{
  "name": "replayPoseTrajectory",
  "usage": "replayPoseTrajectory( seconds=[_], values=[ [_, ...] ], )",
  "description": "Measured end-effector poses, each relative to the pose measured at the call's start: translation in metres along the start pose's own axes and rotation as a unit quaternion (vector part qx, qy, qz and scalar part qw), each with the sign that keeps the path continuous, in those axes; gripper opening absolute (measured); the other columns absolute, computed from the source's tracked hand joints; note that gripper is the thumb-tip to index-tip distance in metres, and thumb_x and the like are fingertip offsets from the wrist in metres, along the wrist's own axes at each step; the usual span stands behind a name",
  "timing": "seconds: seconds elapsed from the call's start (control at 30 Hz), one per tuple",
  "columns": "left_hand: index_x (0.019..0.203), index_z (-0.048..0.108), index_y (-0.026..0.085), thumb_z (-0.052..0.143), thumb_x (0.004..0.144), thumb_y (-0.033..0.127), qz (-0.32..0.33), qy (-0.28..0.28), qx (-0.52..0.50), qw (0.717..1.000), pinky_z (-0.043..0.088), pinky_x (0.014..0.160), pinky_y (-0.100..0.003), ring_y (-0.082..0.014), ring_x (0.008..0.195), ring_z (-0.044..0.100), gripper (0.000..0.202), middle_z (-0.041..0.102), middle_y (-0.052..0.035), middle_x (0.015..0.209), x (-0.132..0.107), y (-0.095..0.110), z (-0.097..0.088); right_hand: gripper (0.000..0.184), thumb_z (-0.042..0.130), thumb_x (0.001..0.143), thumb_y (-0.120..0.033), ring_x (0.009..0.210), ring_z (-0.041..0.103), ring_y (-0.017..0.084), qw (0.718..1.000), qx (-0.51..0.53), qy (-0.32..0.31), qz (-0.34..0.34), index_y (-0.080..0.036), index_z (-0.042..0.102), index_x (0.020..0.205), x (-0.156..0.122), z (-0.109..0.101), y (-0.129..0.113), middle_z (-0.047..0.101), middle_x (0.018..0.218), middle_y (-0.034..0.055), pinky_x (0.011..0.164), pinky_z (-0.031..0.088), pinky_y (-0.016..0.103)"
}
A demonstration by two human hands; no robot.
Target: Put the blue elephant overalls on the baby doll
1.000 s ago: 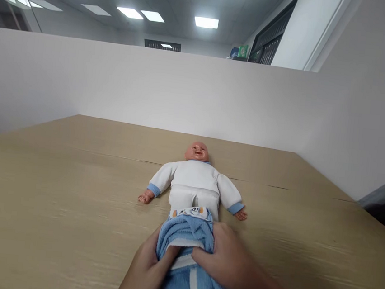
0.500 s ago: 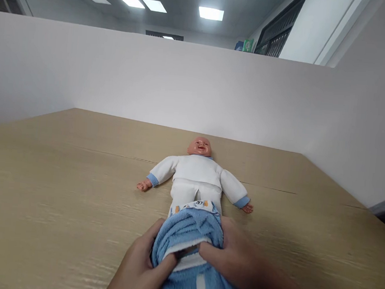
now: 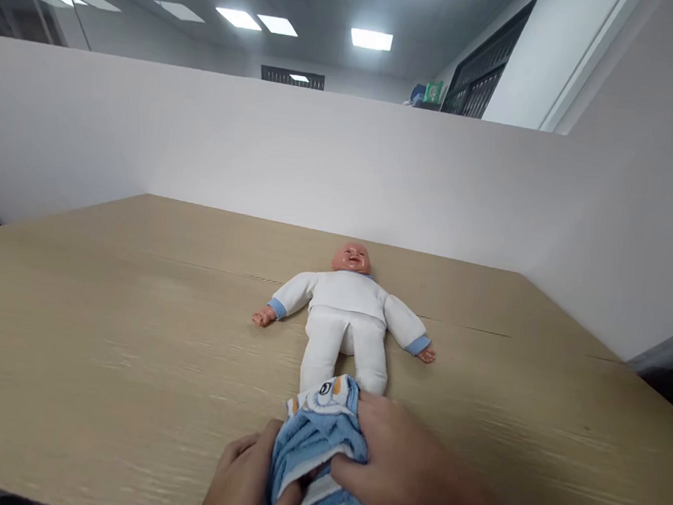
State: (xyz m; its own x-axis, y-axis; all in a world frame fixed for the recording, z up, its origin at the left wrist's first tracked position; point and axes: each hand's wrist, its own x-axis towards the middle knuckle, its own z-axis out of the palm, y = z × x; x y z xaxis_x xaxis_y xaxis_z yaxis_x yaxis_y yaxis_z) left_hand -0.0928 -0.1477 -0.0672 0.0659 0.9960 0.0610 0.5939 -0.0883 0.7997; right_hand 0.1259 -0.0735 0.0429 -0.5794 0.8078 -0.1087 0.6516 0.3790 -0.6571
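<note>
A baby doll [image 3: 349, 293] in a white suit with blue cuffs lies on its back, head away from me and arms spread. Around its lower legs, at the near end, bunches a blue terry garment [image 3: 319, 429] with white trim and a printed white edge, looking like small trousers. My left hand [image 3: 255, 475] grips the garment's left side, thumb tucked into its opening. On the other side my right hand [image 3: 388, 460] pinches the fabric, thumb at the white trim. The doll's feet are hidden by the cloth and my hands.
The doll rests on a wide wood-toned table [image 3: 154, 346]. Behind the table stands a white partition [image 3: 263, 150], which continues along the right side. Floor shows past the table's near left edge.
Both hands and the blue garment have moved lower, toward me, baring more of the doll's white legs. The view has also shifted slightly.
</note>
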Motion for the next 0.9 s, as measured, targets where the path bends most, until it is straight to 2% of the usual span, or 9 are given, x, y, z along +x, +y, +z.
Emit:
replayPoseTrajectory(
  seconds=[0.07, 0.2, 0.33, 0.43, 0.53, 0.6, 0.73, 0.83, 0.9],
  values=[
    [0.114, 0.075, 0.026, 0.058, 0.088, 0.033, 0.013, 0.008, 0.029, 0.999, 0.054, 0.105, -0.043, -0.0328, 0.110, 0.073, 0.032, 0.082, -0.0085, 0.115, -0.002, -0.001, 0.004, 0.028, 0.063, 0.080, -0.026, 0.109, 0.073, 0.030, 1.000, -0.016, 0.008, 0.002, -0.026, 0.071, 0.107, -0.003, 0.006, -0.003, 0.078, 0.119, 0.0061, 0.094, 0.052, 0.040],
    [0.121, 0.073, 0.024, 0.056, 0.089, 0.032, 0.017, 0.047, 0.016, 0.999, 0.050, 0.109, -0.047, -0.0347, 0.119, 0.069, 0.037, 0.077, -0.0125, 0.126, -0.006, 0.000, 0.016, 0.031, 0.065, 0.082, -0.030, 0.105, 0.075, 0.033, 0.995, -0.065, 0.011, 0.069, -0.022, 0.071, 0.111, -0.009, 0.016, -0.005, 0.079, 0.114, 0.0118, 0.090, 0.054, 0.041],
    [0.140, 0.058, 0.018, 0.055, 0.095, 0.036, 0.001, 0.068, -0.099, 0.993, 0.049, 0.112, -0.043, -0.0323, 0.130, 0.064, 0.048, 0.070, -0.0154, 0.137, -0.007, 0.000, 0.028, 0.043, 0.065, 0.081, -0.023, 0.110, 0.074, 0.027, 0.999, 0.022, 0.032, 0.020, -0.026, 0.070, 0.124, -0.011, 0.018, -0.001, 0.079, 0.120, 0.0069, 0.094, 0.054, 0.035],
    [0.141, 0.048, 0.018, 0.053, 0.101, 0.044, -0.017, 0.079, -0.207, 0.975, 0.050, 0.110, -0.039, -0.0291, 0.128, 0.065, 0.048, 0.067, -0.0158, 0.140, -0.005, 0.007, 0.030, 0.054, 0.068, 0.076, -0.018, 0.109, 0.074, 0.026, 0.995, 0.085, 0.052, -0.012, -0.026, 0.067, 0.129, -0.011, 0.014, 0.003, 0.078, 0.123, 0.0054, 0.094, 0.055, 0.034],
    [0.147, 0.040, 0.020, 0.055, 0.103, 0.049, -0.015, 0.126, -0.268, 0.955, 0.045, 0.116, -0.039, -0.0286, 0.137, 0.060, 0.055, 0.061, -0.0152, 0.148, 0.000, 0.018, 0.025, 0.052, 0.069, 0.074, -0.015, 0.100, 0.075, 0.027, 0.991, 0.119, 0.058, -0.036, -0.024, 0.067, 0.125, -0.006, 0.009, 0.010, 0.080, 0.115, 0.0046, 0.089, 0.056, 0.035],
    [0.149, 0.042, 0.021, 0.054, 0.104, 0.052, -0.007, 0.141, -0.277, 0.950, 0.042, 0.121, -0.040, -0.0293, 0.142, 0.056, 0.055, 0.059, -0.0143, 0.151, 0.006, 0.024, 0.019, 0.048, 0.069, 0.074, -0.012, 0.098, 0.074, 0.026, 0.987, 0.135, 0.066, -0.062, -0.022, 0.069, 0.121, 0.001, 0.006, 0.017, 0.079, 0.113, 0.0049, 0.090, 0.056, 0.035],
    [0.139, 0.058, 0.021, 0.058, 0.102, 0.056, -0.006, 0.127, -0.254, 0.959, 0.038, 0.126, -0.047, -0.0331, 0.144, 0.054, 0.051, 0.062, -0.0151, 0.150, 0.023, 0.020, 0.006, 0.038, 0.075, 0.075, -0.015, 0.101, 0.072, 0.026, 0.983, 0.150, 0.062, -0.088, -0.019, 0.072, 0.113, 0.017, 0.000, 0.032, 0.079, 0.114, 0.0056, 0.091, 0.056, 0.036],
    [0.142, 0.060, 0.018, 0.062, 0.098, 0.063, -0.011, 0.114, -0.258, 0.959, 0.030, 0.132, -0.052, -0.0357, 0.153, 0.045, 0.063, 0.057, -0.0174, 0.157, 0.039, 0.013, -0.006, 0.047, 0.081, 0.076, -0.020, 0.107, 0.070, 0.028, 0.980, 0.162, 0.037, -0.111, -0.018, 0.073, 0.122, 0.025, -0.005, 0.040, 0.077, 0.119, 0.0063, 0.098, 0.055, 0.040],
    [0.143, 0.062, 0.017, 0.066, 0.095, 0.066, -0.007, 0.084, -0.265, 0.961, 0.028, 0.133, -0.054, -0.0368, 0.154, 0.045, 0.069, 0.057, -0.0185, 0.159, 0.048, 0.011, -0.016, 0.057, 0.086, 0.077, -0.025, 0.115, 0.069, 0.030, 0.977, 0.174, 0.029, -0.117, -0.018, 0.070, 0.131, 0.026, -0.008, 0.045, 0.075, 0.128, 0.0088, 0.106, 0.053, 0.044]
  ],
)
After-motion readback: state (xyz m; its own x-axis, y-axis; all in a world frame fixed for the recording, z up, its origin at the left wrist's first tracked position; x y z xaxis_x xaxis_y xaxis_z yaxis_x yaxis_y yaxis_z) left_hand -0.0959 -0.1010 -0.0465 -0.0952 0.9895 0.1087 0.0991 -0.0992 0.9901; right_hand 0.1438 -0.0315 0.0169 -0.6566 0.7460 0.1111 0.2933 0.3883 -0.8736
